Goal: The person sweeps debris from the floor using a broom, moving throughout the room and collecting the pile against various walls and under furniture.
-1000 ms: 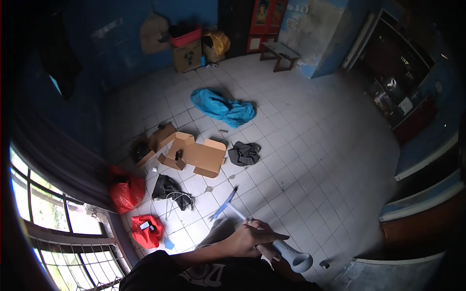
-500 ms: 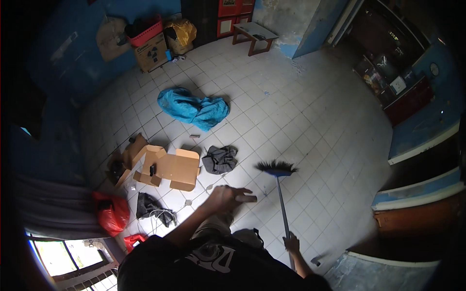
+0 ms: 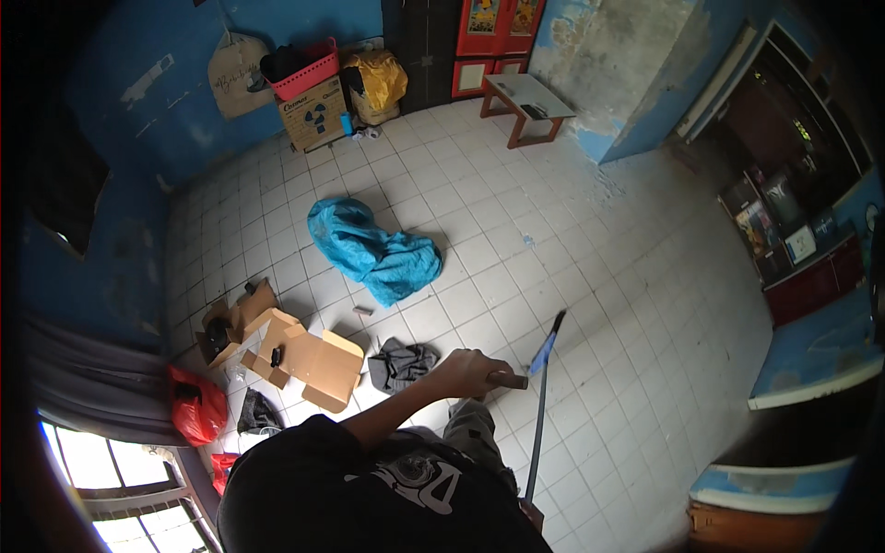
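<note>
My left hand [image 3: 468, 374] is closed around a short brown bar-shaped object [image 3: 510, 380], whose exact kind I cannot make out. It is held over the floor in front of my body. Low in the view, my right hand [image 3: 531, 511] grips the grey handle [image 3: 537, 433] of a broom; my dark shirt covers part of that hand. The broom's blue head [image 3: 544, 354] with dark bristles is seen edge-on, to the right of my left hand. A dark grey crumpled cloth [image 3: 402, 365] lies on the tiles just left of my left hand.
A blue cloth bundle [image 3: 373, 253] lies mid-floor, with a small brownish piece [image 3: 363, 311] near it. Opened cardboard [image 3: 323, 364] and red plastic bags [image 3: 198, 410] are at left. A low table [image 3: 527, 97], a carton [image 3: 313, 115] and a pink basket [image 3: 306, 76] stand at the far side.
The broom head has turned from broadside to edge-on. My left hand, still holding the brown object, has moved right, closer to the broom handle. The view has shifted, and my right hand shows less.
</note>
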`<action>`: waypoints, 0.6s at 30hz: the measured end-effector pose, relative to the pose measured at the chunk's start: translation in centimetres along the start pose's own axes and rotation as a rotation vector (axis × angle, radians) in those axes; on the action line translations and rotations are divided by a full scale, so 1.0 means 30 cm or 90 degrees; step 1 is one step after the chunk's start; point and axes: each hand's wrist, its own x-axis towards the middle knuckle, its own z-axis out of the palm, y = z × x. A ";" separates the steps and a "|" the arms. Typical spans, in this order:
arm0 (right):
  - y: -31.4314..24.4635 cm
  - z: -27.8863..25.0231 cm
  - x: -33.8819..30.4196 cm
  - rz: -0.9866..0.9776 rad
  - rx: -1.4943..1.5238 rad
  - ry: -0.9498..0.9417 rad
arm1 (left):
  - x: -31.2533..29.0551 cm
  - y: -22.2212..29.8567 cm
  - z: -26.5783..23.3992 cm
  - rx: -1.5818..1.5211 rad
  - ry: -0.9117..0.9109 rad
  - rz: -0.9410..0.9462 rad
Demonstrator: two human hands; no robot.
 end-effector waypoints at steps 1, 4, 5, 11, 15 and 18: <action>-0.118 -0.045 0.063 0.042 0.000 -0.035 | 0.074 -0.018 -0.017 -0.046 0.004 0.003; -0.233 -0.180 0.430 0.039 -0.176 0.002 | 0.229 -0.050 -0.139 0.002 0.114 0.082; -0.195 -0.213 0.604 -0.008 -0.338 0.077 | 0.263 -0.079 -0.181 -0.007 0.136 0.034; -0.787 -0.347 1.104 -0.107 -0.597 0.315 | 0.368 -0.291 -0.403 -0.102 0.347 -0.277; -1.092 -0.317 1.401 0.018 -0.249 -0.021 | 0.494 -0.529 -0.461 -0.142 0.399 -0.356; -1.389 -0.227 1.495 -0.005 -0.205 -0.059 | 0.655 -0.665 -0.599 -0.159 0.438 -0.360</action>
